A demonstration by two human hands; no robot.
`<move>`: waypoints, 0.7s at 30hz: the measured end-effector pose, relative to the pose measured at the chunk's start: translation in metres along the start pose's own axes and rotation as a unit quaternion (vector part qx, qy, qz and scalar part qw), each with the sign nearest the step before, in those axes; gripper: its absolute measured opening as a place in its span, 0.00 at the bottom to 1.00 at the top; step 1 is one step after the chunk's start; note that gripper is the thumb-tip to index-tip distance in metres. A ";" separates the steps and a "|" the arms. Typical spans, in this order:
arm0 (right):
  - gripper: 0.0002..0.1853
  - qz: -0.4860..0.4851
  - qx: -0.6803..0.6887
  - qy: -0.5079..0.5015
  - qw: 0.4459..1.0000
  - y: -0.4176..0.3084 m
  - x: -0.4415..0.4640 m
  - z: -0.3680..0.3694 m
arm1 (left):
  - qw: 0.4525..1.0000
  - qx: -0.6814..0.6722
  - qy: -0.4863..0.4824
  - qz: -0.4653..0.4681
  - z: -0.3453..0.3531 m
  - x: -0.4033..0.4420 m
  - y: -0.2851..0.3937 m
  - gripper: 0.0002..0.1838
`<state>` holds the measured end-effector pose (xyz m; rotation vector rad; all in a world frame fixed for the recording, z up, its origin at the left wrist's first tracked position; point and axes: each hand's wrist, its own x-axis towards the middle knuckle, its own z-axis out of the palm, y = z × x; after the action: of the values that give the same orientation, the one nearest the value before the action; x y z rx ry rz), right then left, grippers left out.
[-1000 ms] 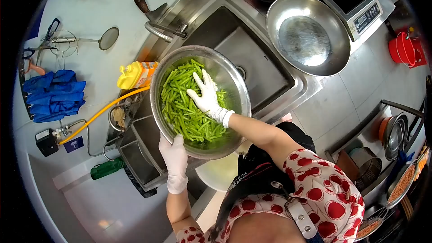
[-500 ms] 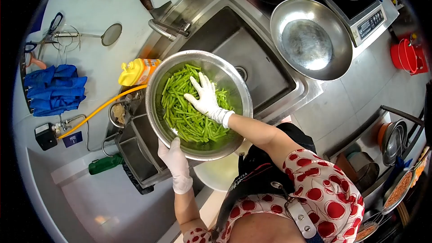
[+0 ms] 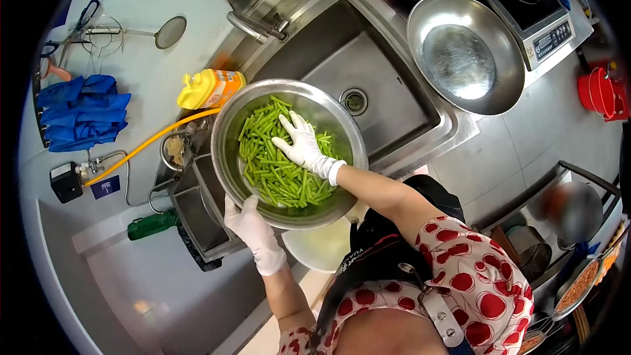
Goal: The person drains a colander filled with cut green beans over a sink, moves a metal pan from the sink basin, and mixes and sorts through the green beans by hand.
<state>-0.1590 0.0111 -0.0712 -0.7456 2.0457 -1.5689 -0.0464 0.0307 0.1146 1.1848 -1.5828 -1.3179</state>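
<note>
A large steel bowl (image 3: pixel 225 148) with cut green beans (image 3: pixel 269 164) is held above the sink's near-left edge. My left hand (image 3: pixel 253 233), in a white glove, grips the bowl's near rim, thumb over the edge and fingers hidden beneath. On the beans lies my right hand (image 3: pixel 302 144), also gloved, its fingers spread and palm down. Bare metal shows inside the bowl at its left side. Below the bowl, a pale round basin (image 3: pixel 320 246) is partly covered.
Beyond the bowl is the steel sink (image 3: pixel 368 59) with its drain (image 3: pixel 354 100) and faucet (image 3: pixel 253 26). A wide steel pan (image 3: pixel 460 59) rests on the right edge, near a cooktop (image 3: pixel 549 39). A yellow bottle (image 3: pixel 204 90) and orange hose (image 3: pixel 151 141) are at left.
The camera view has shifted slightly, and more of the drain shows beyond the bowl. The beans have moved away from the bowl's left wall. Both hands keep their places on bowl and beans.
</note>
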 end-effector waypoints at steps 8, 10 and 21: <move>0.37 -0.021 -0.008 0.011 1.000 0.003 -0.009 -0.013 | 1.000 -0.017 0.016 -0.017 -0.006 -0.005 0.006 0.23; 0.37 0.010 -0.078 0.002 0.997 -0.006 -0.016 -0.032 | 0.999 -0.028 0.027 -0.027 -0.006 -0.008 0.007 0.24; 0.48 0.187 0.080 0.007 0.979 -0.002 -0.038 -0.049 | 0.996 -0.076 0.030 -0.036 0.008 -0.029 0.021 0.25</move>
<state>-0.1611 0.0712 -0.0559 -0.2711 1.9054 -1.4962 -0.0490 0.0618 0.1346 1.1852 -1.3818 -1.4099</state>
